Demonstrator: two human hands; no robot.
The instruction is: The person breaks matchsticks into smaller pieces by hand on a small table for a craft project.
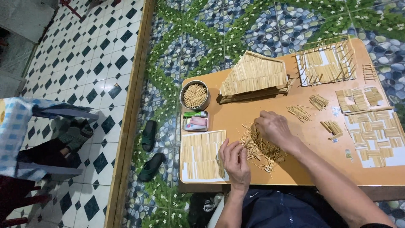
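Both hands over loose toothpick pile, fingertips among sticks.

My left hand and right hand are bare — no gloves, rings or watch visible. Forearms uncovered. Lap clothing — dark navy fabric.

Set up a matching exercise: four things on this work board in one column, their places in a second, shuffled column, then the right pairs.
Things:
1. round tin of sticks
2. stick roof model
3. loose stick pile
4. flat stick panel on white sheet

Places:
A. under the right hand
B. board's near left corner, beside the left hand
C. board's far left corner
D. far middle of the board, right of the tin

Pairs: 1-C, 2-D, 3-A, 4-B
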